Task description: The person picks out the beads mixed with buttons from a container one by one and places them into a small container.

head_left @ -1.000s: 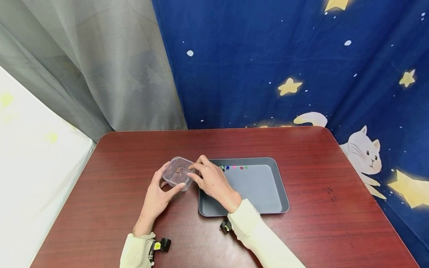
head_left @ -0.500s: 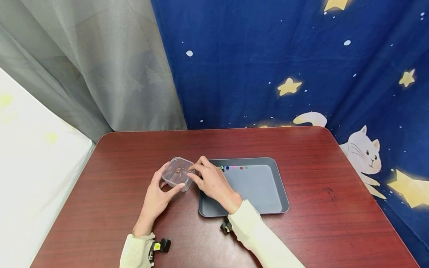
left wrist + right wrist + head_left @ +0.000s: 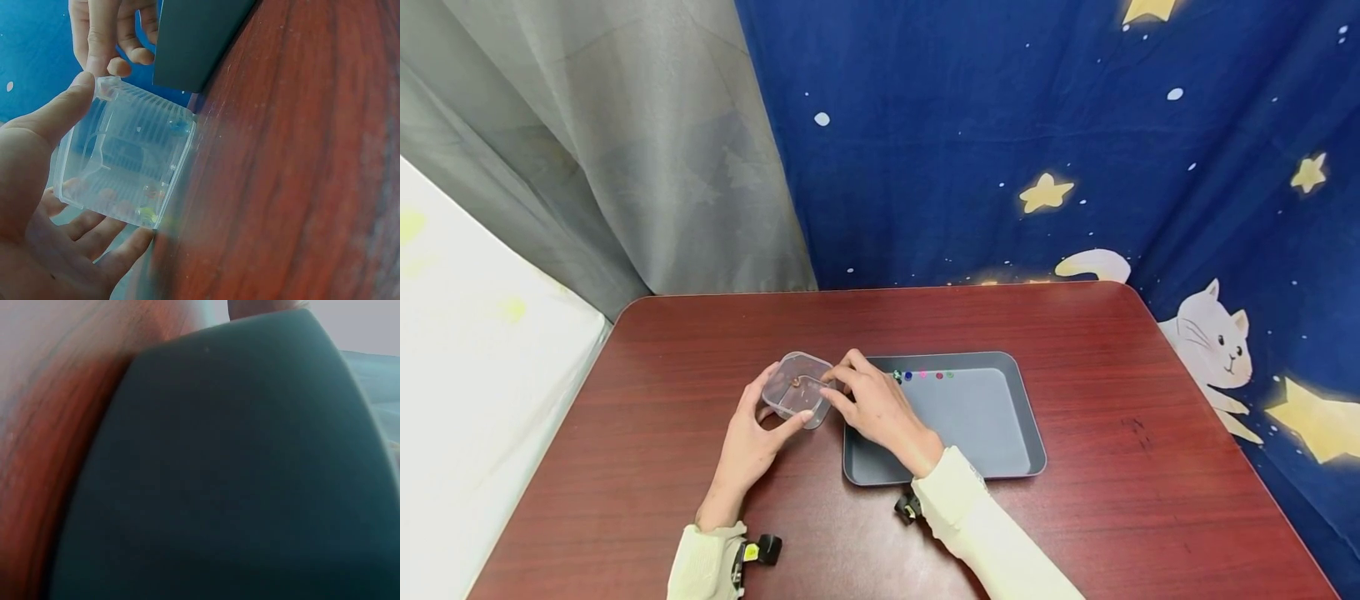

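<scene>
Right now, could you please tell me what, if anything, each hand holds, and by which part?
The left hand holds the clear container by its opposite sides. Whether the right hand, at its rim, pinches anything cannot be told.

Tray [image 3: 992,425] reachable from right, right hand [image 3: 880,407] blocking its left

no readable text, labels, brands or numbers, small dark mark [image 3: 1137,430] on the tabletop [image 3: 1097,358], not legible as writing

Pale cream fabric sleeves [image 3: 992,533] were worn, with small black wrist-mounted cameras [image 3: 769,549].
The left cuff [image 3: 721,531] was wrinkled, and a bright yellow patch [image 3: 751,552] marked the black mount [image 3: 738,572] beside its camera.
</scene>
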`<action>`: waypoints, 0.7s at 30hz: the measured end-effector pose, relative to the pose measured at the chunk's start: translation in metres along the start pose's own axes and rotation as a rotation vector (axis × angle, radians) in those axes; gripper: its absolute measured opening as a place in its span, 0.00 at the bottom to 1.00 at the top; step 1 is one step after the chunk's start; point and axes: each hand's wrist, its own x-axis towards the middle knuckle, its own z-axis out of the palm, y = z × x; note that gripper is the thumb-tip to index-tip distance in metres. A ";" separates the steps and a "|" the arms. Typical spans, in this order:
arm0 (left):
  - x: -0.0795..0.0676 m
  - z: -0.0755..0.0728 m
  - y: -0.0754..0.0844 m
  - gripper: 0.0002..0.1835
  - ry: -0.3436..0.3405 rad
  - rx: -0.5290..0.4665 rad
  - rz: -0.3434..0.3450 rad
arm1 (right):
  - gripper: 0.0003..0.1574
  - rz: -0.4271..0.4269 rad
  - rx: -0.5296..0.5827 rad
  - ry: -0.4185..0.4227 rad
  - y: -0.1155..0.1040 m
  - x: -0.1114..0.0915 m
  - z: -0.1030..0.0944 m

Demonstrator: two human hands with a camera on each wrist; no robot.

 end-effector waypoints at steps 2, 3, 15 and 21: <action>0.000 0.000 0.000 0.47 0.000 -0.005 0.003 | 0.15 -0.006 0.010 0.003 0.000 0.000 -0.001; 0.000 0.000 0.000 0.47 -0.001 -0.009 0.003 | 0.15 -0.008 0.015 0.004 0.001 0.000 -0.002; 0.001 0.000 0.000 0.47 -0.005 -0.006 0.003 | 0.13 -0.008 0.017 0.041 0.006 -0.002 -0.011; 0.002 0.000 0.000 0.47 0.003 -0.014 0.012 | 0.11 0.022 -0.037 0.061 0.010 -0.003 -0.015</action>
